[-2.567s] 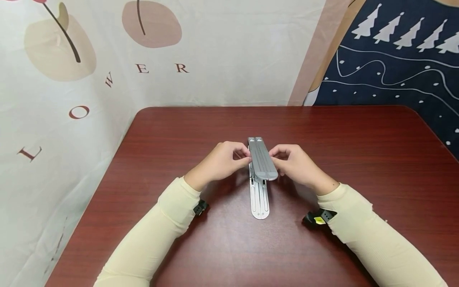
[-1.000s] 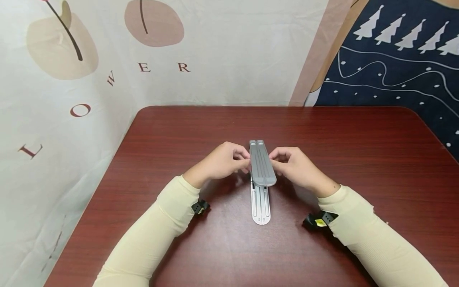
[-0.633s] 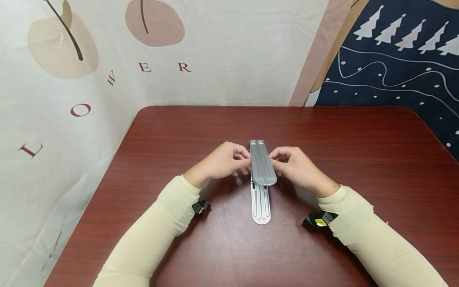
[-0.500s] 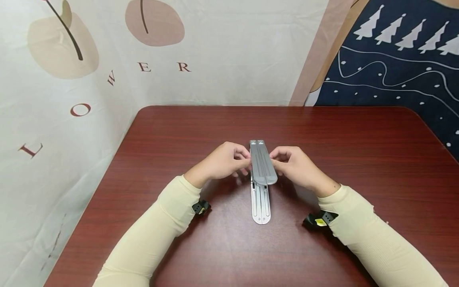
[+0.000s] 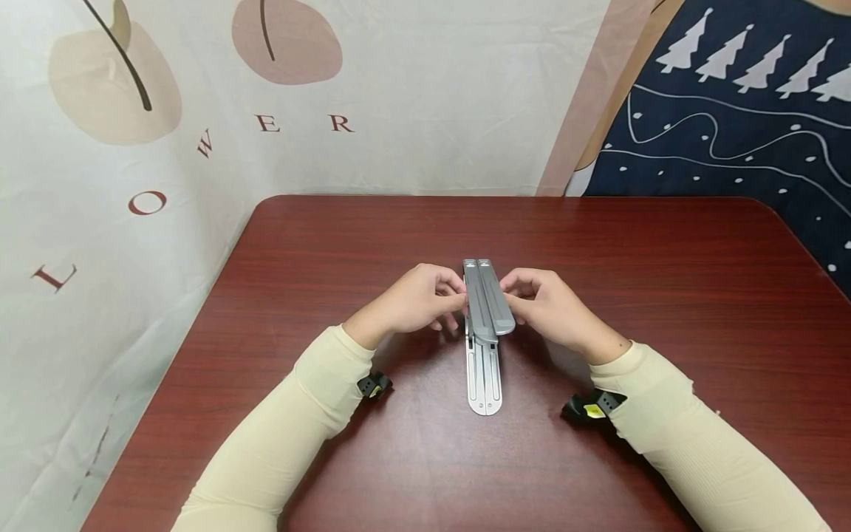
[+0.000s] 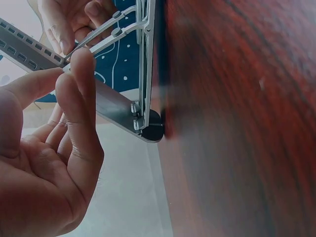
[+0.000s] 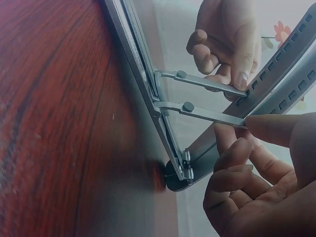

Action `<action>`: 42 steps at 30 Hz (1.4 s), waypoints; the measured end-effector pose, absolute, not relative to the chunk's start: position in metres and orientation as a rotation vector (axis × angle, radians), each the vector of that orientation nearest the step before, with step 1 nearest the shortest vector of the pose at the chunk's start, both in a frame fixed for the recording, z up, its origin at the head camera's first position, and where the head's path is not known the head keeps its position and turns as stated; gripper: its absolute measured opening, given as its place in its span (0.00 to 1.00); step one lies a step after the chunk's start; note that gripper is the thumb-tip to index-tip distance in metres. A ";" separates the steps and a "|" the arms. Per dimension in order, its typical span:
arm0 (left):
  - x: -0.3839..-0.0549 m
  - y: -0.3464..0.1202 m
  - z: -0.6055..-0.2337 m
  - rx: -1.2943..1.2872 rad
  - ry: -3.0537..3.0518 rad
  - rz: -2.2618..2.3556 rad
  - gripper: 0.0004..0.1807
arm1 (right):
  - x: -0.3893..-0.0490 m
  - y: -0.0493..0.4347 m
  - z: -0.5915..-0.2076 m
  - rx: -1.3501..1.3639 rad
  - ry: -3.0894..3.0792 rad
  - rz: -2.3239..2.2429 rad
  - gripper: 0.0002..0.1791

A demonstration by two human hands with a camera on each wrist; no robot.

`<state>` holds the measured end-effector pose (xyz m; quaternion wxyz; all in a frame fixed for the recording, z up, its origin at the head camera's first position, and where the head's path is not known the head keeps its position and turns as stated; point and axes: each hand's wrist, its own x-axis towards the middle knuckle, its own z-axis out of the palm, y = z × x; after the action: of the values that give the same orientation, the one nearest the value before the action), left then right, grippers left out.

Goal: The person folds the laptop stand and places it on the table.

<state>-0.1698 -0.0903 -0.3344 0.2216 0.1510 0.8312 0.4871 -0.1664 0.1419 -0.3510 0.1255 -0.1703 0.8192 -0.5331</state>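
Observation:
A folding metal laptop stand [image 5: 476,307], silver-grey, stands on the table between both hands. Its paired base rails [image 5: 484,380] lie together, pointing toward me, while the two slotted upper arms slope up from the far hinge. The right upper arm [image 5: 495,299] sits higher than the left one. With thumb and finger, my left hand [image 5: 415,301] pinches the end of one support strut [image 7: 210,83] against the slots. My right hand [image 5: 548,307] pinches the other strut [image 7: 212,114] near its tip, at the neighbouring slotted arm. The wrist views show these tips, hidden from above.
The reddish-brown wooden table [image 5: 346,229] has rounded far corners. Behind it hangs a pale printed cloth [image 5: 432,96], and a dark blue cloth with white trees [image 5: 725,133] is at the right. Each wrist carries a black strapped camera [image 5: 585,408].
The two upper arms were level side by side; the right one has now risen above the left, along with a slight upward shift of my right hand. My left hand stays nearly still.

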 end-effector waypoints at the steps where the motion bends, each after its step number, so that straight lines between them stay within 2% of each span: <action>1: -0.170 -0.090 -0.335 0.421 2.299 1.347 0.06 | -0.167 0.142 -0.351 -0.497 2.385 -1.554 0.04; 20: -0.169 -0.088 -0.339 0.314 2.241 1.473 0.08 | -0.167 0.143 -0.350 -0.519 2.377 -1.567 0.04; 42: -0.166 -0.086 -0.339 0.375 2.336 1.446 0.06 | -0.168 0.142 -0.354 -0.497 2.403 -1.559 0.04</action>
<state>-0.1664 -0.0860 -0.3387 0.1836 0.1329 0.8281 0.5127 -0.1684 0.1424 -0.3544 0.1168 -0.1698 0.8209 -0.5326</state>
